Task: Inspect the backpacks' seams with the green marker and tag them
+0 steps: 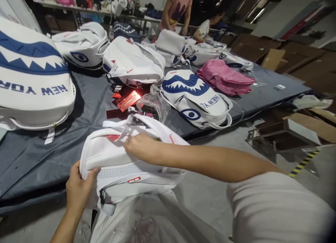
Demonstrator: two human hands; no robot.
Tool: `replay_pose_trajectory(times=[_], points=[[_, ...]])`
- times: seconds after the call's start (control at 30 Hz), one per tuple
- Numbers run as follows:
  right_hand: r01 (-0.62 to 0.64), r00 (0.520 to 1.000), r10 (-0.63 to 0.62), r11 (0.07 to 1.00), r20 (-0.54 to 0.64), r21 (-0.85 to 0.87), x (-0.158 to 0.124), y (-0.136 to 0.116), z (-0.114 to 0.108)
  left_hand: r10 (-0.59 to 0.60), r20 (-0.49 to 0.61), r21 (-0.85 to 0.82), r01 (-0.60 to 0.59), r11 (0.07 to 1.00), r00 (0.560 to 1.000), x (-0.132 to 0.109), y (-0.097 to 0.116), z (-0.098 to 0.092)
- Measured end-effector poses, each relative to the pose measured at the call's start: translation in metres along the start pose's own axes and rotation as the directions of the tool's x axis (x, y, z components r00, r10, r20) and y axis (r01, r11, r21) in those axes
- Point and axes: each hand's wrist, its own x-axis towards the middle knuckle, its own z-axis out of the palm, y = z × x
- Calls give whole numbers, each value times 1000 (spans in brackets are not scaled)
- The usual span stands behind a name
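Observation:
A white backpack (115, 171) with a small red label leans against the near table edge, just above my lap. My left hand (80, 183) grips its left end, thumb on the near side and fingers behind. Over the upper part of the bag, my right hand (139, 146) is closed, its fingers curled around a white strap (128, 127); the fingertips are partly hidden. Just beyond lie red hang tags (128, 100) and a clear plastic bag (154, 104).
Several white backpacks, one with a blue shark mouth (187, 87), lie on the dark-covered table (89, 96). A pink backpack (224, 76) is right of it. People stand and sit at the far side. Cardboard boxes (296, 57) and a metal-framed stool (286, 134) are on the right.

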Motion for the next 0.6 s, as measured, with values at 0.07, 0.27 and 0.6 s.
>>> replay_pose_trajectory(times=[0.07, 0.27, 0.6], points=[[65, 984, 3, 923, -176, 379, -42, 2, -24, 1, 41, -13, -1, 1000, 999, 4, 0, -2], [-267, 766, 475, 848, -433, 458, -133, 82, -22, 52, 142, -130, -33, 991, 988, 10, 18, -9], [-422, 809, 481, 875, -339, 237, -213, 149, 64, 280, 171, -358, -205, 911, 945, -23, 125, -20]])
